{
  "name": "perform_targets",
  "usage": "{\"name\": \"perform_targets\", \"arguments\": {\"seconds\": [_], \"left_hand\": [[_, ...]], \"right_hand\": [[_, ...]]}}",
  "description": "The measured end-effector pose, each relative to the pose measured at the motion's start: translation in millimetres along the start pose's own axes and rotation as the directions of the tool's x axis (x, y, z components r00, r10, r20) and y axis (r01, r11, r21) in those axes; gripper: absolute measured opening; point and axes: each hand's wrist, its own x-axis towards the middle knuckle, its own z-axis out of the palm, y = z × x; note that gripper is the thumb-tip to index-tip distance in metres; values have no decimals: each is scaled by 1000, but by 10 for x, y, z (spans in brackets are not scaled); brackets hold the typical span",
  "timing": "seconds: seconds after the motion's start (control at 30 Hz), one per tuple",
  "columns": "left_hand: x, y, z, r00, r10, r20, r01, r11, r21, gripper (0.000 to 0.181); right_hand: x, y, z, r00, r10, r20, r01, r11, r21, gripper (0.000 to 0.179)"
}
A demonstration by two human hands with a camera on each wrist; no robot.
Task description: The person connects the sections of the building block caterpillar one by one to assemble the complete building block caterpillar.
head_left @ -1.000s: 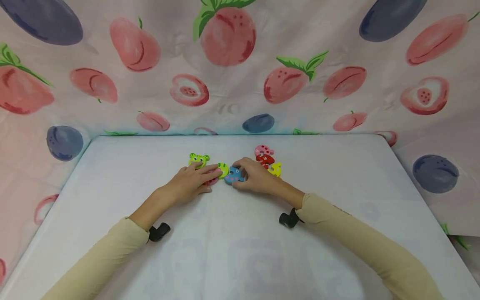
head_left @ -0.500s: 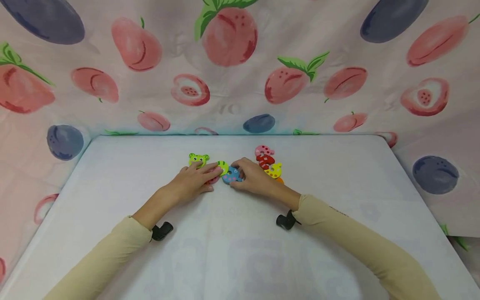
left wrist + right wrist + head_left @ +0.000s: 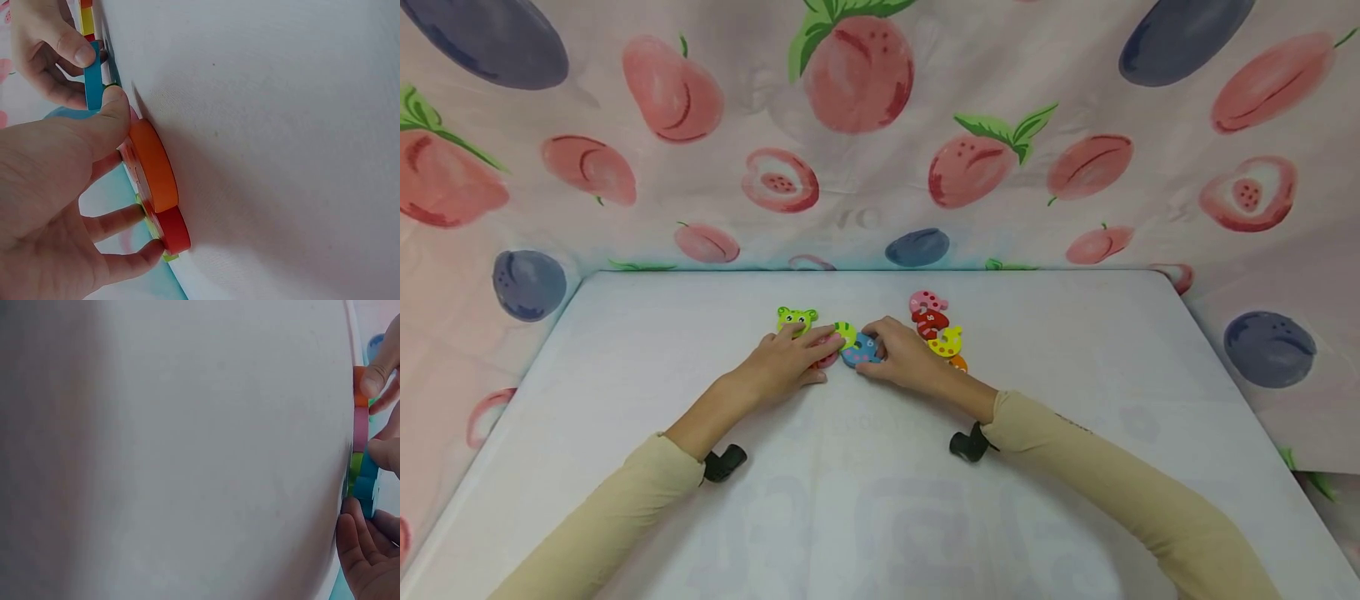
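A curved row of painted toy puzzle pieces lies on the white table. Its far left end is a green animal-face piece (image 3: 794,317). My left hand (image 3: 778,367) holds the row, fingers over the top and thumb on the near side, partly hiding a pink piece (image 3: 831,354). An orange piece (image 3: 153,165) and a red piece (image 3: 172,230) show under it in the left wrist view. Between thumb and fingers, my right hand (image 3: 910,358) pinches a blue piece with pink dots (image 3: 857,348). That piece overlaps the green striped piece (image 3: 846,333) at the row's right end.
Beyond my right hand lies a second group: a pink piece (image 3: 923,301), a red one (image 3: 929,323), a yellow one (image 3: 947,342) and an orange one (image 3: 958,363), partly behind my wrist. A fruit-print cloth (image 3: 857,167) hangs behind the white table (image 3: 850,500).
My right hand has moved slightly left with the blue piece, bringing it against the green striped piece. More of the yellow and orange pieces shows now. My left hand has barely shifted.
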Motion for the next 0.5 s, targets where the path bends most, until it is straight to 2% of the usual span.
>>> {"name": "perform_targets", "arguments": {"seconds": [0.37,0.5], "left_hand": [[11,-5,10,1000,-8,-3,8,1000,-12,58],[21,8,20,1000,-18,-21,18,1000,-6,54]], "right_hand": [[4,-75,36,998,61,-23,-61,998,-6,57],[12,-95,52,997,75,-37,-76,997,-22,56]]}}
